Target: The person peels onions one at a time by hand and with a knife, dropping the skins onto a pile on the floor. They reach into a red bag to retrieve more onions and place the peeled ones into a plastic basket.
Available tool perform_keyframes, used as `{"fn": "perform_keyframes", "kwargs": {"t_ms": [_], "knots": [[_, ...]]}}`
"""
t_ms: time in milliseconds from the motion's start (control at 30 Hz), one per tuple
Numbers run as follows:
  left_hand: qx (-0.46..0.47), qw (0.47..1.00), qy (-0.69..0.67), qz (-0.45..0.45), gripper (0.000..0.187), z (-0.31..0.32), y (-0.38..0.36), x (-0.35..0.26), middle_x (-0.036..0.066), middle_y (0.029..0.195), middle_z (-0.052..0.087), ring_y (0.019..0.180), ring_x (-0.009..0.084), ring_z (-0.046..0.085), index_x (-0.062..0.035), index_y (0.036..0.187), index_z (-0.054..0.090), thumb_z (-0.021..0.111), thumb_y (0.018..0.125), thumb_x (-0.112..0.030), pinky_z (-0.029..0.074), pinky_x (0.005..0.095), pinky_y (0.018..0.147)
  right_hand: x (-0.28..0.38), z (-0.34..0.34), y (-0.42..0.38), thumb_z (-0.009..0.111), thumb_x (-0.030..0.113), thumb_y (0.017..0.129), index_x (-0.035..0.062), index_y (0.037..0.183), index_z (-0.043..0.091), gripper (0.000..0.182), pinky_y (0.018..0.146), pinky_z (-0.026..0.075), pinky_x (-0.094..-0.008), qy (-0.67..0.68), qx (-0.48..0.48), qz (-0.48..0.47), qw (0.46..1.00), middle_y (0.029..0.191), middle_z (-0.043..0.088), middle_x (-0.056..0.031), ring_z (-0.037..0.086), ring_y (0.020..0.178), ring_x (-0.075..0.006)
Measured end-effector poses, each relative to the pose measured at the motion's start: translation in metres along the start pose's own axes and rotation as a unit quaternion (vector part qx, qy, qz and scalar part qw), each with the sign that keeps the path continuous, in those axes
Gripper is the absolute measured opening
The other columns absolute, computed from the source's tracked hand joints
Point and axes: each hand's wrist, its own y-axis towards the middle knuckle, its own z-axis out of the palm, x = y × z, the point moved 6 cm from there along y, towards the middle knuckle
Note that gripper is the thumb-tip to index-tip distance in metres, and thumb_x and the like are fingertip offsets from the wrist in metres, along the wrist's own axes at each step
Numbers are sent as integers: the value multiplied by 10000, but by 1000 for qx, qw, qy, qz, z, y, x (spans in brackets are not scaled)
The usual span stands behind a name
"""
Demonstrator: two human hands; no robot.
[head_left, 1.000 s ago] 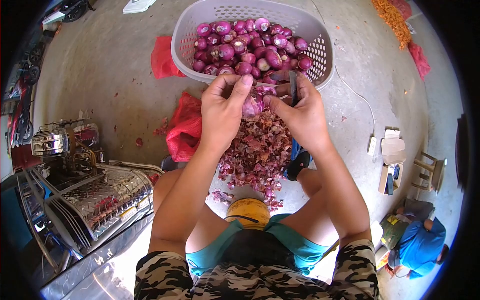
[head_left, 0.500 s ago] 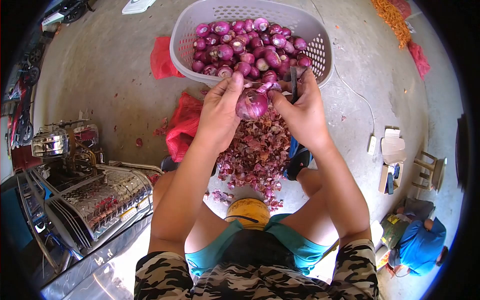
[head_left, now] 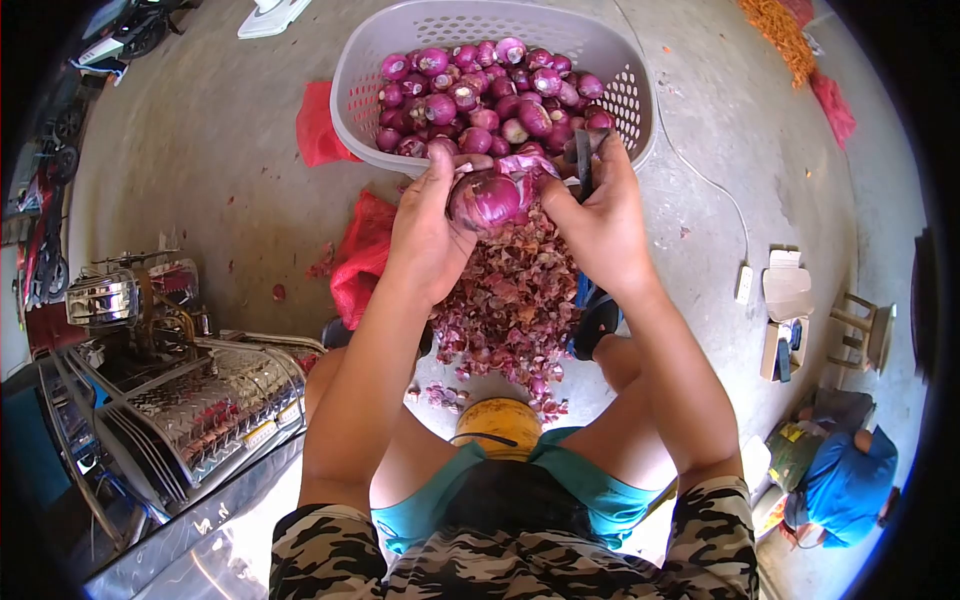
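My left hand (head_left: 432, 225) is closed around a red onion (head_left: 486, 199) in front of my lap. A strip of loose purple skin (head_left: 532, 172) stands off the onion's right side, under the thumb of my right hand (head_left: 605, 222). The fingers of that hand are wrapped round a small dark-bladed knife (head_left: 584, 165), blade pointing up; its handle is mostly hidden. Just beyond my hands stands a grey perforated plastic basket (head_left: 345, 105) with several red onions (head_left: 480, 118) in it. Below the onion, a heap of dry onion skins (head_left: 515, 295) lies on the floor.
A yellow bucket (head_left: 497, 425) stands between my legs. Red mesh sacks (head_left: 360, 260) lie left of the skins. A white cable runs along the floor to a power strip (head_left: 743, 284). Chromed metal machinery (head_left: 190, 390) is at left; a person in blue (head_left: 850, 490) sits low right.
My left hand has shifted slightly left and turned the onion sideways. More skin has come away between the onion and my right thumb. The whole view has moved a little.
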Motion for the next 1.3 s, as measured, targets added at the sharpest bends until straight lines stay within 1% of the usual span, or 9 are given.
{"fn": "perform_keyframes", "kwargs": {"t_ms": [100,200,300,400,500,600,700,1000,1300], "knots": [[82,992,76,64,419,6,-4,-2,88,1217,534,1081,191,552,-6,1273,444,559,920,-199,459,339,933,5,-1,-2,598,-1,775,-49,1116,432,382,773,452,-263,19,-9,-3,1000,973,572,-80,536,863,-138],[50,987,148,45,475,8,-5,3,81,1133,574,975,151,590,7,1250,471,643,806,9,497,286,848,3,-2,-3,599,-5,767,-44,1100,451,366,777,456,-274,-7,-10,20,1000,964,591,-88,560,872,-151],[40,985,153,68,533,10,-2,-1,87,1163,556,971,146,584,12,1241,472,681,753,51,487,277,866,-3,-9,2,590,66,789,-64,1075,459,340,789,458,-303,-70,-21,-31,997,952,605,-138,587,889,-189],[38,926,304,222,582,10,-1,-11,84,1156,551,1006,139,561,19,1247,464,707,720,63,492,271,850,-14,-18,0,549,146,819,-72,1070,459,344,798,459,-330,-204,-4,93,975,954,603,-196,608,903,-249],[35,937,307,163,632,4,-1,-9,108,1224,524,1083,167,539,36,1272,443,709,702,93,450,310,946,-6,-22,-2,504,168,857,-45,1061,454,299,746,472,-388,-104,-16,133,986,924,591,-208,613,836,-359],[49,918,325,224,608,4,-2,-13,106,1213,534,1065,161,547,40,1251,469,708,696,109,468,308,927,13,-12,-3,504,131,868,4,1026,477,204,684,466,-453,-309,33,-20,950,895,586,-192,588,796,-422],[39,923,317,213,596,4,-2,-14,103,1200,544,1043,158,558,42,1241,484,712,695,109,484,305,906,25,5,-10,524,124,859,30,983,493,158,635,457,-491,-384,111,-92,912,875,573,-177,579,756,-421],[36,948,256,183,597,9,-7,-15,118,1155,571,1014,163,577,57,1240,480,717,694,105,509,308,872,25,13,-9,558,113,823,60,949,528,140,561,491,-453,-463,93,-152,868,837,565,-153,600,657,-364],[24,956,240,165,613,10,-10,-20,108,1077,584,945,160,607,50,1247,460,722,695,98,547,294,829,30,16,-11,566,118,818,61,919,534,121,560,490,-454,-431,84,-176,881,832,558,-148,594,644,-362]]}}
